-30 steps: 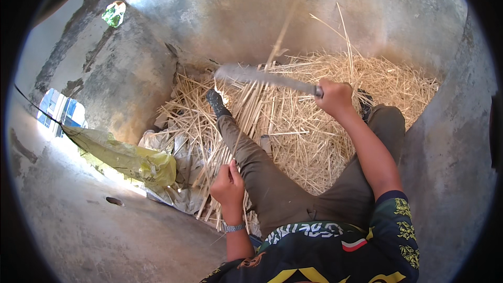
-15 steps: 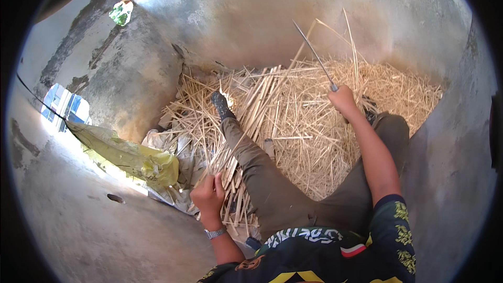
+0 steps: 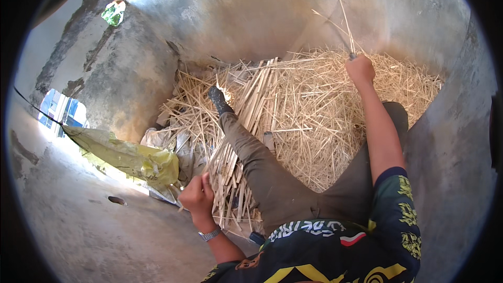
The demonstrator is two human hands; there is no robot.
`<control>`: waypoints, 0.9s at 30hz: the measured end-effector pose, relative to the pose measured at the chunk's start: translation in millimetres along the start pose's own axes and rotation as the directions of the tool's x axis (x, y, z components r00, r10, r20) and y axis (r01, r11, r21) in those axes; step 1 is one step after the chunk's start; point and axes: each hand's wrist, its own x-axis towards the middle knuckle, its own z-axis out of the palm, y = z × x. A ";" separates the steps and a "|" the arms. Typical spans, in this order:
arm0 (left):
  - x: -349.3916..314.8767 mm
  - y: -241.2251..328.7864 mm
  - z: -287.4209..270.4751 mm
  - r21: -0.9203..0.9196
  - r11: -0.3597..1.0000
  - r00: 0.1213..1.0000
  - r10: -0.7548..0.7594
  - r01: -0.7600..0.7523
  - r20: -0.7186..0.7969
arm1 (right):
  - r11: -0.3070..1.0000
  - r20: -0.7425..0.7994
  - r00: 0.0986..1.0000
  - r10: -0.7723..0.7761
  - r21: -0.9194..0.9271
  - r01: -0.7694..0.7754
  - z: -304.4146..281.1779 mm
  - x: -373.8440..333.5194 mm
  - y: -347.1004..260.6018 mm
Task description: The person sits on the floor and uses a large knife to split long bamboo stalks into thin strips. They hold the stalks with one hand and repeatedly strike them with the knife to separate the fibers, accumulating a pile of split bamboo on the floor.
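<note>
My right hand (image 3: 360, 69) is closed round the handle of a knife (image 3: 351, 55), raised over the far right of the straw-like pile. Its narrow blade points up and to the left, partly blurred. Thin pale slivers (image 3: 347, 23) stand up just beyond that hand. My left hand (image 3: 198, 195) is a closed fist at the lower left, beside my left thigh. A pale tip pokes out below the fist, apparently the end of a bamboo strip; most of it is hidden. A bundle of flat bamboo strips (image 3: 257, 105) lies between my left leg and the shavings.
Curled bamboo shavings (image 3: 325, 105) spread between my legs and up to the far concrete wall (image 3: 251, 15). A yellowish plastic sheet (image 3: 131, 152) hangs at the left, below a bright opening (image 3: 63, 107). A grey wall (image 3: 450, 152) stands close on my right.
My right hand with the knife has moved up, farther away and slightly right. My left fist has shifted a little left. A long strip that slanted up across the pile no longer shows clearly.
</note>
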 end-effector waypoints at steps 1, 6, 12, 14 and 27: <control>1.4 0.6 -3.1 -0.002 1.000 1.000 0.019 -0.019 0.023 | 0.990 0.041 0.991 0.129 0.050 -0.131 5.7 1.6 4.1; 1.9 14.8 22.1 -0.188 0.981 0.997 -0.030 0.042 0.064 | 0.889 0.228 0.961 0.156 0.393 -0.237 31.0 27.8 22.9; -9.3 8.4 17.6 -0.200 0.971 0.990 -0.120 0.133 0.078 | 0.942 0.025 0.953 -0.301 0.159 0.294 0.7 -38.7 -25.8; -9.6 6.1 13.6 -0.218 0.966 0.990 -0.129 0.138 0.052 | 0.905 -0.149 0.899 -0.411 0.049 0.422 -9.0 -35.0 -23.8; -31.0 14.3 56.7 -0.694 0.462 0.810 -0.495 0.552 0.315 | -0.311 0.653 0.754 0.068 0.732 -0.606 23.8 -4.4 7.8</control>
